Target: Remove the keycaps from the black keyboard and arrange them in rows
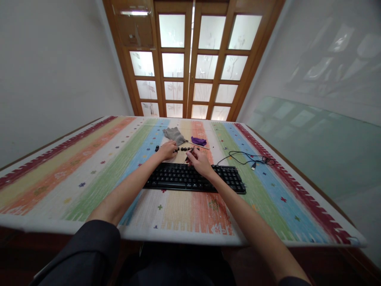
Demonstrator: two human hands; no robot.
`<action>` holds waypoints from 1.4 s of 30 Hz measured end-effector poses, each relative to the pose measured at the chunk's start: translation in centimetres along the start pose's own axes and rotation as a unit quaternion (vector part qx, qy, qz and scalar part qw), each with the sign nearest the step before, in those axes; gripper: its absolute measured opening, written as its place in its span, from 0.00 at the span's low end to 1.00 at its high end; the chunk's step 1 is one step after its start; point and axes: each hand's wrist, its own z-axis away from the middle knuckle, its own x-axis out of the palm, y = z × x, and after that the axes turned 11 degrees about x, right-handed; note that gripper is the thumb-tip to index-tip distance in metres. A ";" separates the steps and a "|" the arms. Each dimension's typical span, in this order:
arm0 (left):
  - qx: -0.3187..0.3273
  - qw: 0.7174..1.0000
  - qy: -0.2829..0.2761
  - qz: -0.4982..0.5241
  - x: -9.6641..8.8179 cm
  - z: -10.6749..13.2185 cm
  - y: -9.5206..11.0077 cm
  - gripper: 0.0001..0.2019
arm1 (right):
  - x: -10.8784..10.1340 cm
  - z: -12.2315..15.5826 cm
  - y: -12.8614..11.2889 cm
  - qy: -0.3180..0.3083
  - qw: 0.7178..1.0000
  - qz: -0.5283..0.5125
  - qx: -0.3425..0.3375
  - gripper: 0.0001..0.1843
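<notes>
A black keyboard (172, 184) lies in front of me, with a row of loose black keycaps (187, 149) just beyond its far edge. My left hand (169, 150) is bent down over that row, fingers closed; a small dark bit shows at the fingertips, too small to make out. Above the keyboard's far edge, my right hand (199, 159) pinches a slim dark tool (188, 156), tilted, its lower tip near the top keys. My right wrist and forearm hide part of the keyboard.
Past the keycaps lie a grey cloth (175, 136) and a purple cloth (199, 141), with a thin stick (198, 145) near them. To the right, the keyboard's black cable (247, 155) is loosely coiled, its USB plug (253, 166) showing. A striped tablecloth (98, 178) covers the table.
</notes>
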 end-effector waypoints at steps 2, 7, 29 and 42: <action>-0.009 1.000 -0.007 -0.006 -0.1 0.1 0.1 0.08 | 0.1 0.0 0.0 -0.002 1.000 0.001 0.001 0.20; -0.023 0.999 -0.025 -0.023 -0.1 0.3 0.2 0.10 | 0.3 0.1 -0.3 0.001 1.000 0.000 -0.001 0.19; -0.055 0.998 -0.013 -0.010 -0.4 0.3 0.4 0.06 | 0.4 0.5 -0.5 -0.010 1.000 0.000 0.007 0.17; -0.026 0.999 -0.019 -0.011 -0.4 -0.2 0.5 0.11 | 0.5 0.6 -0.5 -0.021 1.000 -0.018 0.008 0.18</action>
